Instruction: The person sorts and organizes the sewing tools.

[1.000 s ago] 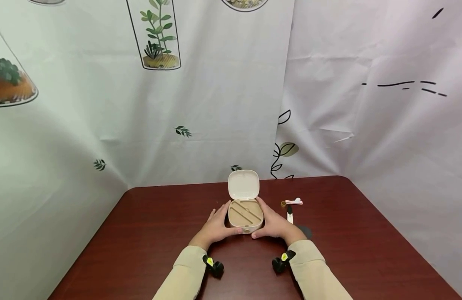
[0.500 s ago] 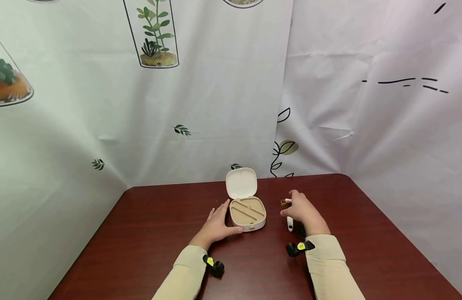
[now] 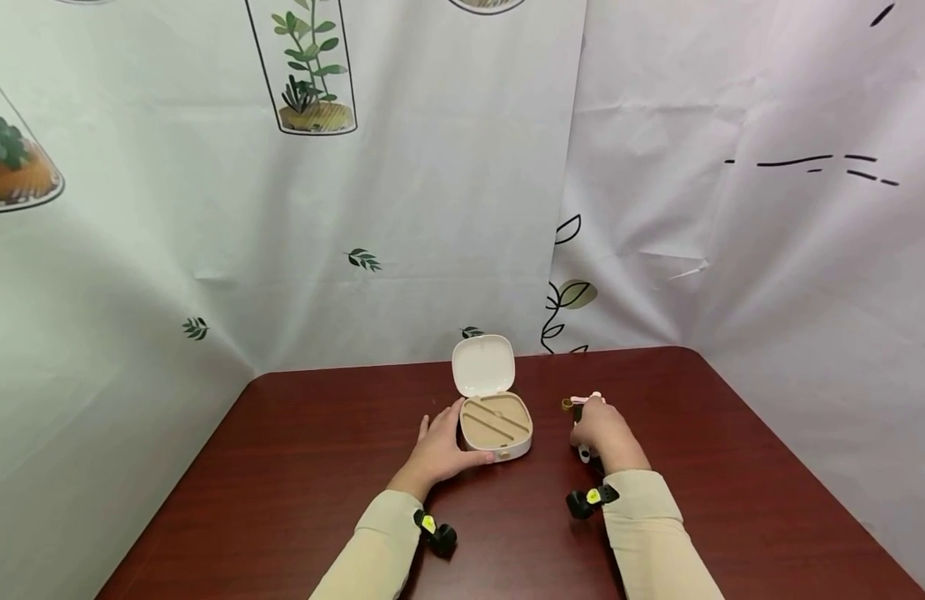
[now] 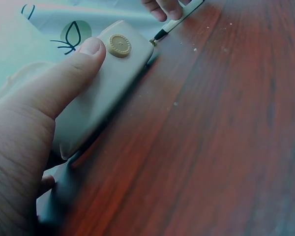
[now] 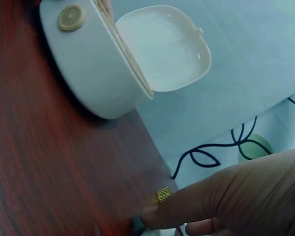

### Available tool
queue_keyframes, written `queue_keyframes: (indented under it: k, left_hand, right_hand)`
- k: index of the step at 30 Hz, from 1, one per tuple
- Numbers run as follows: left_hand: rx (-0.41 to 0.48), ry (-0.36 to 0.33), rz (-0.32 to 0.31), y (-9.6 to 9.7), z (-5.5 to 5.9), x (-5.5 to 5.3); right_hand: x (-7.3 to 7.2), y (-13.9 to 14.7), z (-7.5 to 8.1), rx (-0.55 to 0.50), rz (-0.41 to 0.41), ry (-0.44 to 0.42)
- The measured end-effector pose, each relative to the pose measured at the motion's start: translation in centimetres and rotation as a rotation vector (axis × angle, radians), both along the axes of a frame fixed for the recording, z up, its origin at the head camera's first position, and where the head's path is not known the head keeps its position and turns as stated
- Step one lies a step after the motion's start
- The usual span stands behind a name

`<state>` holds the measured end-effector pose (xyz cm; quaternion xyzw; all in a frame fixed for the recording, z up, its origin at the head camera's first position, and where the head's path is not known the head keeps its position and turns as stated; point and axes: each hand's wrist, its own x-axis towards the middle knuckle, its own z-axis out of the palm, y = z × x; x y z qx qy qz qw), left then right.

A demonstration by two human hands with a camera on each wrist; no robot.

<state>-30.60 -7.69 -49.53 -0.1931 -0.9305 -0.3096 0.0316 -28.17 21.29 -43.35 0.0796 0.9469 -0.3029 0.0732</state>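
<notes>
A small white jewellery box point(image 3: 517, 450) stands on the table with its lid point(image 3: 483, 365) raised and a beige slotted insert inside. My left hand point(image 3: 440, 450) grips its left side, thumb on the front near the round beige button point(image 4: 120, 45). Over to the right, my right hand point(image 3: 607, 431) reaches down with curled fingers and pinches a slim white object point(image 4: 184, 15) with a black end. My palm and fingers hide much of that object. Just beyond the right thumb lies a gold ring point(image 5: 163, 194).
A pink clip point(image 3: 579, 399) with a white ornament lies behind my right hand, partly covered. The dark red wooden table point(image 3: 320, 467) meets a white printed curtain point(image 3: 432, 208) at the back and sides.
My right hand has left the box's right side, moved right and lowered onto the slim white object. The box has turned slightly. My left hand keeps its grip.
</notes>
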Motion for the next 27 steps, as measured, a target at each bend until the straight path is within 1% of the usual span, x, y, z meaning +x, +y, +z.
queue_keyframes:
  k: [5, 9, 13, 17, 23, 27]
  left_hand:
    - [0.015, -0.009, 0.001, -0.1, 0.0, 0.1]
    - [0.025, 0.0, -0.003, -0.1, 0.0, 0.0]
    - [0.016, 0.01, -0.011, -0.2, -0.1, -0.2]
    - [-0.003, 0.008, -0.018, -0.2, 0.0, -0.3]
    - [-0.024, 0.0, -0.039, -0.2, 0.1, -0.2]
    - [-0.009, 0.004, -0.047, -0.2, 0.2, -0.1]
  right_hand:
    - [0.1, -0.1, -0.2, -0.011, 0.005, -0.002]
    - [0.4, 0.0, 0.4, 0.003, 0.011, 0.017]
    - [0.7, -0.2, 1.4, 0.025, 0.012, 0.081]
    - [0.7, -0.7, 2.2, 0.062, 0.036, 0.151]
    - [0.5, -2.2, 2.5, 0.072, 0.069, 0.201]
    - [0.3, -3.3, 2.5, 0.088, 0.108, 0.235]
